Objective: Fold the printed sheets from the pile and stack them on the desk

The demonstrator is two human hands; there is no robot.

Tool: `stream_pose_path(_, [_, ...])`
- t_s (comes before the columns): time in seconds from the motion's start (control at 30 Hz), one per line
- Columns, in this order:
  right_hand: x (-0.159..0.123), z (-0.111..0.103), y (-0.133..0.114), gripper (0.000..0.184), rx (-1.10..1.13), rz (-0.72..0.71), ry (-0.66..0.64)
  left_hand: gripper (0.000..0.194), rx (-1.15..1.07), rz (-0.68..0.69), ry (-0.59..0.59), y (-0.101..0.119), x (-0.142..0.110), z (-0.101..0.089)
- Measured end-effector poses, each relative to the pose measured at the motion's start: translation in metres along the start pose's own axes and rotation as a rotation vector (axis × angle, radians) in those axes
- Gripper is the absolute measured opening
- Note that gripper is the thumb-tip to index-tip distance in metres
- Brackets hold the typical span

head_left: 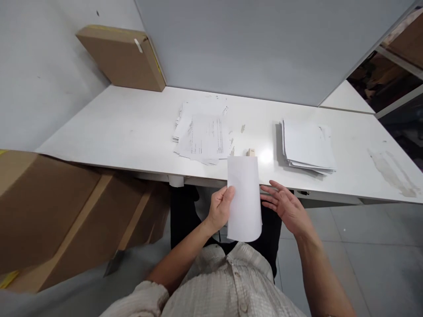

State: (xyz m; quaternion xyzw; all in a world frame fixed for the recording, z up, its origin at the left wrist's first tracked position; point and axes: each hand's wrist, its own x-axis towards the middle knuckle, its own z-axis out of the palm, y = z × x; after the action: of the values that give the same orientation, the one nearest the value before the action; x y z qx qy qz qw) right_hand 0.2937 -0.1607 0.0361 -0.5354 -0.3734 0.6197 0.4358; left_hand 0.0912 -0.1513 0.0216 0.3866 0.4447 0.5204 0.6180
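on the desk [132, 127], a cardboard box [122, 59] stands well left of and beyond the white paper [244, 198]. a loose pile of printed pages [208, 136] lies nearer, left of and beyond the white paper. your left hand [220, 208] pinches the white paper at its left edge, thumb on top, fingertips hidden; the sheet lies to that hand's right, its long axis running away from you toward the desk. a small pale block [251, 152] sits just beyond the white paper's far end. your right hand [287, 207] is empty, fingers spread and pointing left at the white paper's right edge, just beside it; you cannot tell whether they touch. a stack of plain sheets [307, 147] lies right of and beyond the white paper, nearer your right hand.
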Motion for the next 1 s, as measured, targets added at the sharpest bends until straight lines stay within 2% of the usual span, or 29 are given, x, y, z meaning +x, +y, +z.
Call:
stream_pose_path(0.07, [0.002, 0.002, -0.007, 0.048, 0.012, 0.057, -0.036, 0.044, -0.006, 0.019, 0.029, 0.003, 0.003, 0.002])
stream_pose_path(0.13, [0.002, 0.003, -0.012, 0.040, 0.013, 0.080, -0.016, 0.044, 0.003, 0.038, 0.066, 0.006, 0.005, 0.003])
stream_pose_path(0.2, [0.004, -0.001, -0.023, 0.031, -0.011, 0.035, 0.079, 0.043, 0.023, 0.067, 0.042, 0.008, 0.007, 0.002])
stream_pose_path(0.27, [0.012, -0.011, -0.042, 0.030, -0.077, -0.099, 0.260, 0.043, 0.026, 0.079, -0.057, 0.009, 0.010, 0.002])
stream_pose_path(0.33, [0.027, -0.029, -0.068, 0.033, -0.186, -0.289, 0.495, 0.044, 0.038, 0.082, -0.142, 0.008, 0.012, -0.001])
stream_pose_path(0.4, [0.050, -0.056, -0.096, 0.038, -0.316, -0.447, 0.693, 0.041, 0.126, 0.123, -0.118, 0.008, 0.015, -0.007])
stream_pose_path(0.47, [0.077, -0.087, -0.118, 0.042, -0.395, -0.482, 0.713, 0.033, 0.280, 0.206, -0.007, 0.009, 0.020, -0.017])
stream_pose_path(0.5, [0.090, -0.102, -0.126, 0.045, -0.429, -0.475, 0.741, 0.030, 0.349, 0.242, 0.052, 0.010, 0.022, -0.023])
stream_pose_path(0.57, [0.115, -0.128, -0.132, 0.051, -0.572, -0.365, 0.769, 0.027, 0.432, 0.286, 0.144, 0.012, 0.026, -0.036])
stream_pose_path(0.63, [0.133, -0.142, -0.130, 0.060, -0.807, -0.232, 0.816, 0.028, 0.470, 0.298, 0.194, 0.014, 0.028, -0.047])
stream_pose_path(0.7, [0.142, -0.141, -0.124, 0.067, -1.016, -0.169, 0.850, 0.029, 0.510, 0.302, 0.223, 0.015, 0.030, -0.056])
stream_pose_path(0.77, [0.143, -0.126, -0.117, 0.068, -1.152, -0.193, 0.817, 0.030, 0.585, 0.316, 0.254, 0.016, 0.034, -0.063])
stream_pose_path(0.83, [0.141, -0.100, -0.108, 0.066, -1.266, -0.253, 0.698, 0.029, 0.735, 0.370, 0.295, 0.017, 0.042, -0.068])
stream_pose_path(0.9, [0.141, -0.074, -0.099, 0.070, -1.373, -0.289, 0.522, 0.029, 0.966, 0.476, 0.324, 0.019, 0.057, -0.072])
stream_pose_path(1.0, [0.146, -0.049, -0.086, 0.078, -1.475, -0.316, 0.363, 0.034, 1.320, 0.590, 0.291, 0.022, 0.085, -0.076])
